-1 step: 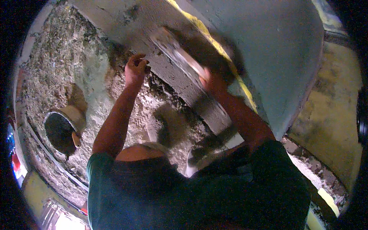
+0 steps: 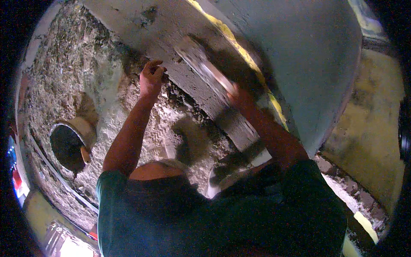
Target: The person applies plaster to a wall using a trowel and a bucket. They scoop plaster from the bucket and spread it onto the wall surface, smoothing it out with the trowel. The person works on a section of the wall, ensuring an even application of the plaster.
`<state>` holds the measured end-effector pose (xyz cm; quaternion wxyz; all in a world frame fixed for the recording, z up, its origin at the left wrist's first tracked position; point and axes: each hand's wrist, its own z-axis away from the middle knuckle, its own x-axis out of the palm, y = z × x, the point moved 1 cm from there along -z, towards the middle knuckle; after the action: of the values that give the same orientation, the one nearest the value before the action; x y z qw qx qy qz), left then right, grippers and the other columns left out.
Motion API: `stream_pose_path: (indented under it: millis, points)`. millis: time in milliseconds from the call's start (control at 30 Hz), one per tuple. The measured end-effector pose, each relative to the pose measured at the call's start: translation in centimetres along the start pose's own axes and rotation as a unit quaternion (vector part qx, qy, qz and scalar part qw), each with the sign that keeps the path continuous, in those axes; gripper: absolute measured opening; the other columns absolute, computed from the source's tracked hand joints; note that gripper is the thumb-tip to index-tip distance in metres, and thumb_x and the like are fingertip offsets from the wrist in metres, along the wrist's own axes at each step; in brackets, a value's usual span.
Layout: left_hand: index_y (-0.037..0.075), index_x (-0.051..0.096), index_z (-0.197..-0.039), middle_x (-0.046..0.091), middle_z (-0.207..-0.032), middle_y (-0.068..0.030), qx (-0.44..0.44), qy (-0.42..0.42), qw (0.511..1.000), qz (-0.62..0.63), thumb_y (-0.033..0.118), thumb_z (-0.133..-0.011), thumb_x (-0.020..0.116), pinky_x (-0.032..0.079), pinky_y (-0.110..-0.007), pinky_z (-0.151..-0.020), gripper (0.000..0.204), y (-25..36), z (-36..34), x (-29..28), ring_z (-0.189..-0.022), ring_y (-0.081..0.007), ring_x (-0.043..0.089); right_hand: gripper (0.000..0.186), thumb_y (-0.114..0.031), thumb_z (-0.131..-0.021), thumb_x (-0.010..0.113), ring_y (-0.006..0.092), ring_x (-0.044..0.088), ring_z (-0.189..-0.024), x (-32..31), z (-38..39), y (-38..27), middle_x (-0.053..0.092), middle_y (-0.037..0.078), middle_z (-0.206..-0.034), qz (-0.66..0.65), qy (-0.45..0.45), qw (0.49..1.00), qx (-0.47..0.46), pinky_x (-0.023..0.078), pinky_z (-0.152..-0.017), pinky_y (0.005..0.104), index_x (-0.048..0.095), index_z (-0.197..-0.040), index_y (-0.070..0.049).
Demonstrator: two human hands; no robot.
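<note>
My right hand (image 2: 234, 95) grips a long flat plastering float (image 2: 204, 67) and presses it against the grey plaster band (image 2: 171, 25) at the foot of the wall. The float lies slanted along the band and its face is blurred. My left hand (image 2: 151, 79) rests against the lower edge of the same band, left of the float, with fingers loosely curled and nothing seen in it. Both forearms reach up from my dark green shirt at the bottom of the view.
Rough rubble and mortar cover the floor (image 2: 60, 77). A round dark pan (image 2: 67, 146) with a pale rim sits at the left. Above the plaster band run a yellow stripe (image 2: 244, 53) and a smooth blue-grey wall (image 2: 308, 55).
</note>
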<state>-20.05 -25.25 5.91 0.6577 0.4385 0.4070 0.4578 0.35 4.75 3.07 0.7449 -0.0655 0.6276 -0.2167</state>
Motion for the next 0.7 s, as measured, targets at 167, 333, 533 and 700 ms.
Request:
stream_pose_path:
  millis: [167,333,533,700]
  points:
    - [0.004,0.061,-0.108,0.065,-0.097,-0.0085,-0.073,0.042,0.996,-0.042,0.009,-0.082,0.059,0.050,-0.028,-0.069,0.027,-1.8,1.1,-3.2,-0.081,-0.0145,0.061,0.055,-0.030,-0.084,0.063,0.0416,0.054,-0.110,1.0,7.5,1.9,0.053,0.024,-0.124,-0.034,-0.046,0.991,0.123,0.046,-0.093,0.0444,0.045,-0.130,-0.007]
    - [0.005,0.062,-0.106,0.064,-0.094,-0.0094,-0.052,0.021,0.996,0.072,0.008,-0.080,0.061,0.049,-0.030,-0.074,0.027,-6.5,0.9,-1.0,-0.083,-0.0155,0.061,0.054,-0.031,-0.083,0.064,0.0429,0.058,-0.101,0.8,-0.9,-5.9,0.057,0.023,-0.116,-0.030,-0.079,0.991,0.106,0.048,-0.086,0.0480,0.045,-0.128,-0.006]
    - [0.005,0.061,-0.107,0.064,-0.090,-0.0088,-0.019,-0.025,0.999,0.011,0.007,-0.081,0.060,0.051,-0.029,-0.070,0.026,-3.0,-0.2,2.8,-0.076,-0.0165,0.061,0.052,-0.034,-0.081,0.066,0.0404,0.060,-0.086,3.3,7.8,2.1,0.062,0.020,-0.098,-0.019,0.018,0.999,0.036,0.049,-0.075,0.0480,0.048,-0.120,-0.005]
    - [0.004,0.061,-0.106,0.065,-0.093,-0.0088,0.044,0.034,0.988,-0.145,0.005,-0.083,0.058,0.051,-0.028,-0.069,0.024,-4.4,-0.4,1.7,-0.078,-0.0158,0.062,0.049,-0.032,-0.082,0.066,0.0401,0.060,-0.089,4.1,16.0,4.4,0.061,0.022,-0.099,-0.061,0.033,0.997,0.018,0.049,-0.074,0.0476,0.049,-0.118,-0.005]
